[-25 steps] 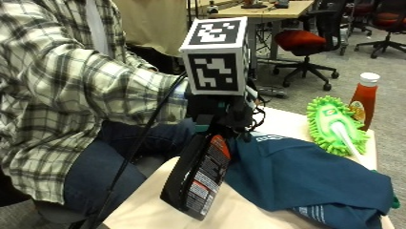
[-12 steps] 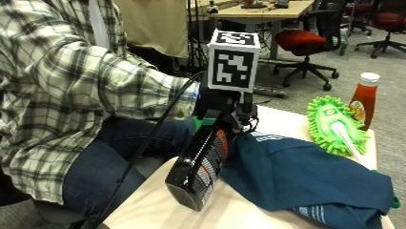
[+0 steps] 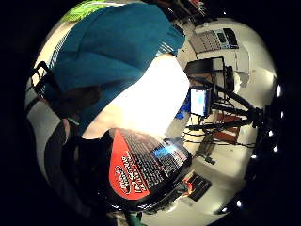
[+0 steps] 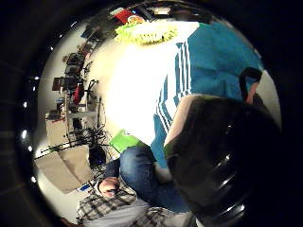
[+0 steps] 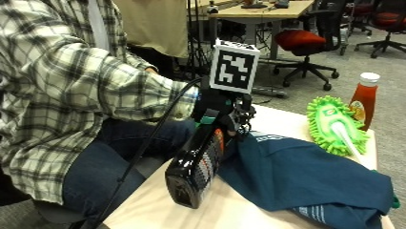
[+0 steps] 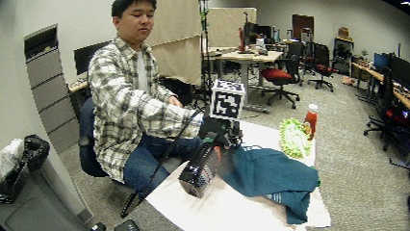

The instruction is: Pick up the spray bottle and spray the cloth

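The dark spray bottle bulks close against the palm, overlapping the teal striped cloth; beyond the cloth on the white table lies a green duster

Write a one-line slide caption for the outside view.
A black-gloved right hand grips a tilted dark spray bottle by its neck beside a crumpled teal cloth on a white table.

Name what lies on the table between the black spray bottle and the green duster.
The teal cloth lies between the spray bottle, held by the gloved right hand, and the green duster. The outside view shows it best.
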Available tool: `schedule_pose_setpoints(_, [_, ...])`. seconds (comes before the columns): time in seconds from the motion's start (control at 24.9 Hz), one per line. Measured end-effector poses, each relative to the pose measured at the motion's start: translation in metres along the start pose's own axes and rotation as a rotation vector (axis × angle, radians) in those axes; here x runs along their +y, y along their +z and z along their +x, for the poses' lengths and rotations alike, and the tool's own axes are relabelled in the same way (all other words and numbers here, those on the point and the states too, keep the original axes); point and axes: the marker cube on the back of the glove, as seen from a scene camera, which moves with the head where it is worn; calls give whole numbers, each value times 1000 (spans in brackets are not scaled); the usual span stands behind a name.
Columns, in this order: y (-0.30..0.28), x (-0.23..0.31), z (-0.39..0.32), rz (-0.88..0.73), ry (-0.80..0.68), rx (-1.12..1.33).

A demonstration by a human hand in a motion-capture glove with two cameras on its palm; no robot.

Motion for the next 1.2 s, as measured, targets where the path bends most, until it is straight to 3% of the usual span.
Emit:
schedule_pose_setpoints(0.8, [10, 9, -9, -47, -95, 217])
schedule_pose_setpoints(1.2, [-30, 10, 10, 135, 0, -203])
